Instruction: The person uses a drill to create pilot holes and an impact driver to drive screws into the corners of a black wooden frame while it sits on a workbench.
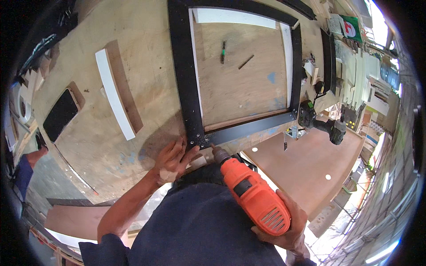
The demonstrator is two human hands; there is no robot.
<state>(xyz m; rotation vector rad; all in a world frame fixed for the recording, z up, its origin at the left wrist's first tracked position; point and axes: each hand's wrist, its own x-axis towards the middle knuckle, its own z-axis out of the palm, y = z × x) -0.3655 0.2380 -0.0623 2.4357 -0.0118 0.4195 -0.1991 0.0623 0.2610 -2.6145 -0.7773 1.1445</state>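
A black rectangular frame (181,66) with white inner edges lies on the wooden workbench (151,57). My right hand (293,221) is closed around the rear of an orange power drill (248,190). The drill's chuck points at the frame's near left corner, where several small holes or screw heads and some shavings show. Whether the bit touches the frame I cannot tell. At that same corner, my left hand (171,160) rests against the frame's outer edge, its fingers apart and holding nothing.
Inside the frame lie a green-and-black pen (223,52) and a thin dark stick (246,62). To the left are a white strip (114,94) and a black, phone-like slab (61,115). A cordless drill (333,130) lies at the right. Another person's hand (36,156) shows far left.
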